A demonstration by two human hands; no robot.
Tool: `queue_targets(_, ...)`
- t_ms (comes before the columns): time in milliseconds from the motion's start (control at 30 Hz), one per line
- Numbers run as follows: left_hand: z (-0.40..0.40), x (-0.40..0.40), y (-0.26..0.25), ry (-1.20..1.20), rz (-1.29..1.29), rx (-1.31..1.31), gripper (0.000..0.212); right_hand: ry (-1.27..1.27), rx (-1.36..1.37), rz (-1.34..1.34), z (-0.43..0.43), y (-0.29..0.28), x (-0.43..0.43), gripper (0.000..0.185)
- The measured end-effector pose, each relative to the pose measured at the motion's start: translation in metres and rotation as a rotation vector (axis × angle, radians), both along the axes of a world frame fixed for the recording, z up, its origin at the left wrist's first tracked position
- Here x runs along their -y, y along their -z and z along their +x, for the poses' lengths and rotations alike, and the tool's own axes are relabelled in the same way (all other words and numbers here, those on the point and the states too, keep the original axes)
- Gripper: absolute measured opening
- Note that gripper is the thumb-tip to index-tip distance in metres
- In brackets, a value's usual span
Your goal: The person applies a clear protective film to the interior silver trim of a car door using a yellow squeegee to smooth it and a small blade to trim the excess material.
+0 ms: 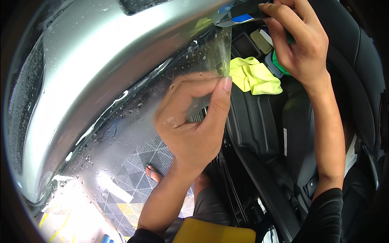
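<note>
A wet, clear plastic film (146, 100) extends below a silver car body panel (100, 45), with drops over its surface. My left hand (194, 121) pinches the film's edge between thumb and index finger; its curled fingers show through the film. Higher up on the right, my right hand (296, 36) grips a thin dark sheet or blade with a blue label (242, 18) on it. The tip of that piece lies near the film's top corner and the panel's edge; whether they touch is unclear.
A yellow-green cloth (255, 76) lies beyond my hands, beside a black car seat (304, 130). Small pads and a green item are above it. A black door sill (234, 182) runs below. A yellow object (212, 232) is at the bottom, over a patterned floor (146, 161).
</note>
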State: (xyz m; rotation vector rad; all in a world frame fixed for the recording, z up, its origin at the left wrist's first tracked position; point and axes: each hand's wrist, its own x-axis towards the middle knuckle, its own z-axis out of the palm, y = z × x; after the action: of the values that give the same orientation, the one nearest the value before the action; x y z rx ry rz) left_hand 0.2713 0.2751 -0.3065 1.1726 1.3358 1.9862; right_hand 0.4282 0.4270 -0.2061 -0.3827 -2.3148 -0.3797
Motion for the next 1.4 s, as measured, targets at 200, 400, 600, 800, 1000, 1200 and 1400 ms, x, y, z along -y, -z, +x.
queue_targets(200,0.0,-0.001,0.002,-0.009,-0.009,0.012,0.009,-0.01,-0.006,-0.011,0.005,0.005,-0.009,0.015)
queue_targets(400,-0.001,0.0,0.003,-0.008,0.011,0.007,0.009,0.055,0.042,-0.045,0.013,0.01,-0.016,0.015)
queue_targets(600,-0.001,-0.001,0.005,-0.016,0.019,0.008,0.01,0.041,0.013,0.017,0.015,0.014,-0.024,0.016)
queue_targets(800,-0.002,0.0,0.007,-0.022,0.001,0.011,0.011,0.08,0.037,-0.032,0.017,0.013,-0.025,0.016)
queue_targets(1000,0.0,-0.001,0.005,-0.014,-0.013,0.033,0.011,0.017,0.031,0.038,0.016,0.011,-0.035,0.016)
queue_targets(1200,0.0,0.001,0.004,-0.017,-0.063,0.094,0.01,0.015,0.031,0.049,0.019,0.012,-0.043,0.016)
queue_targets(1400,0.0,0.002,0.005,-0.002,-0.052,0.101,0.009,0.003,0.015,0.046,0.021,0.012,-0.044,0.017)
